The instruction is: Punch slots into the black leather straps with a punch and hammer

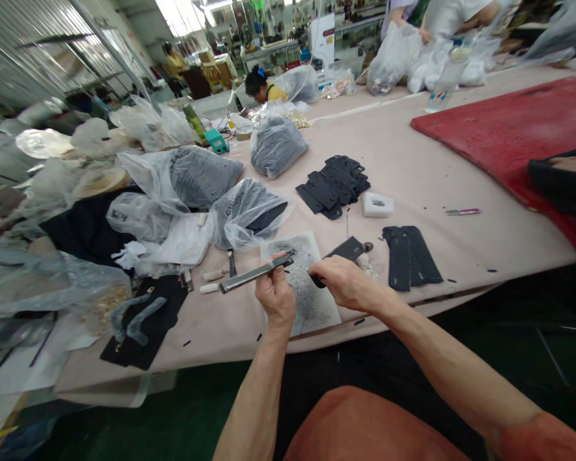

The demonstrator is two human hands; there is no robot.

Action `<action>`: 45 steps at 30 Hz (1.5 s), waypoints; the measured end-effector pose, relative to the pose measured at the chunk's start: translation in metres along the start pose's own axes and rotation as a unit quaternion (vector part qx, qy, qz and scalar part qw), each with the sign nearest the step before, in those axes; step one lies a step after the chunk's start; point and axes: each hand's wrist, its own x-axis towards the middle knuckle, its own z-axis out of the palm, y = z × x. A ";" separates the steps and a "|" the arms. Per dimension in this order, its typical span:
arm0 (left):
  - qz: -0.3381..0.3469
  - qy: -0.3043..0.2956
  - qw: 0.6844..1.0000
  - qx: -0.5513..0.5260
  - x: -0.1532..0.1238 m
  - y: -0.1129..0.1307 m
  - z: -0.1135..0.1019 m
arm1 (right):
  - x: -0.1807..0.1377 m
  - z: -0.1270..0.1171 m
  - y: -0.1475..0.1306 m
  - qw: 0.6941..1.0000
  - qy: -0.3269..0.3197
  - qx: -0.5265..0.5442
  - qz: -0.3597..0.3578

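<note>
Left hand (277,296) gripping metal bar (255,273), right hand (346,280) pinching black strap (342,251) just beside

A long pinkish table (403,166) carries a grey mat (312,301) at six o'clock, black strips (410,256) at four, a black stack (336,182) and white box (377,204) near centre, bags (206,192) at nine, a red sheet (513,125) at two.
</note>
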 end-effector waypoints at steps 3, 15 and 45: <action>-0.063 -0.046 0.997 -0.022 -0.009 -0.015 0.000 | -0.003 0.036 0.026 0.991 -0.124 -0.050 0.030; -0.172 -0.191 0.966 -0.018 -0.054 -0.071 0.008 | -0.042 0.066 0.045 0.995 -0.052 0.075 0.025; -0.061 -0.300 0.952 0.009 -0.044 -0.074 0.000 | 0.005 0.057 0.087 0.865 -0.076 0.144 0.474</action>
